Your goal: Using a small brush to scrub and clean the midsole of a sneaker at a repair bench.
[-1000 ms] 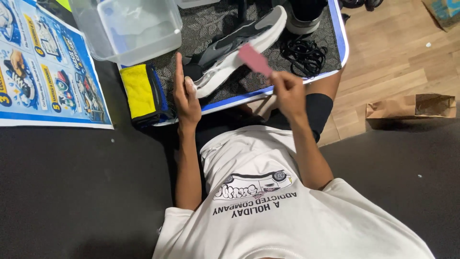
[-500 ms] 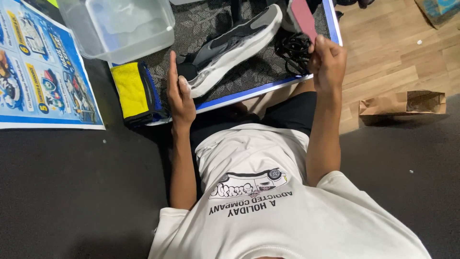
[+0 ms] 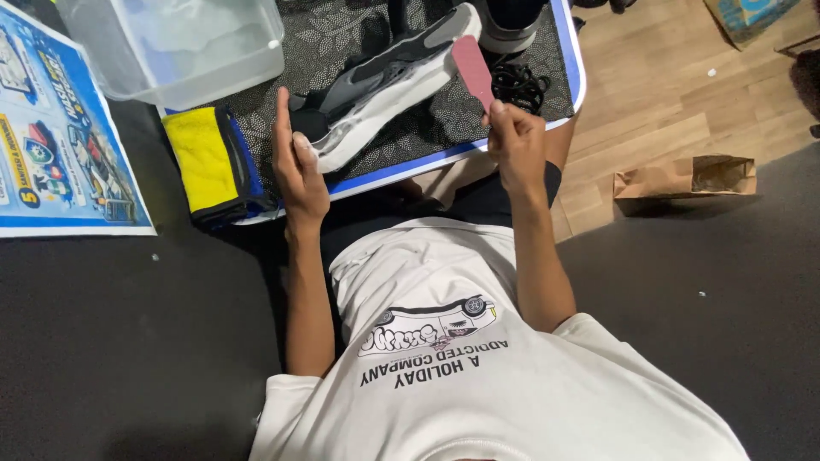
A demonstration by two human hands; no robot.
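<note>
the left hand (image 3: 299, 166) rests on the heel end of a grey and white sneaker (image 3: 389, 81), index finger extended upward and the remaining fingers curled against the sole edge; whether it truly grips or only steadies the shoe cannot be told. the right hand (image 3: 512, 145) is closed on the lower end of a flat pink insole (image 3: 472, 68), held upright just beside the sneaker's toe end and apart from it. the sneaker lies on its side on a patterned dark mat with a blue border (image 3: 444, 154), which serves as the bench surface here. judged from this view, the insole is out of the shoe and the laces are off: a black coil of laces (image 3: 517, 85) lies on the mat near the right hand. the sole edge looks pale and possibly wet or soapy (not certain at this size), so cleaning appears under way rather than finished; reassembly is not yet done. count: one sneaker in hand, part of a second shoe (image 3: 508, 30) at the top edge, one insole, one lace bundle, one clear plastic tub (image 3: 184, 47), one folded yellow and blue cloth (image 3: 209, 162), one printed poster (image 3: 60, 162), one brown paper bag (image 3: 683, 177) on the wooden floor.
</note>
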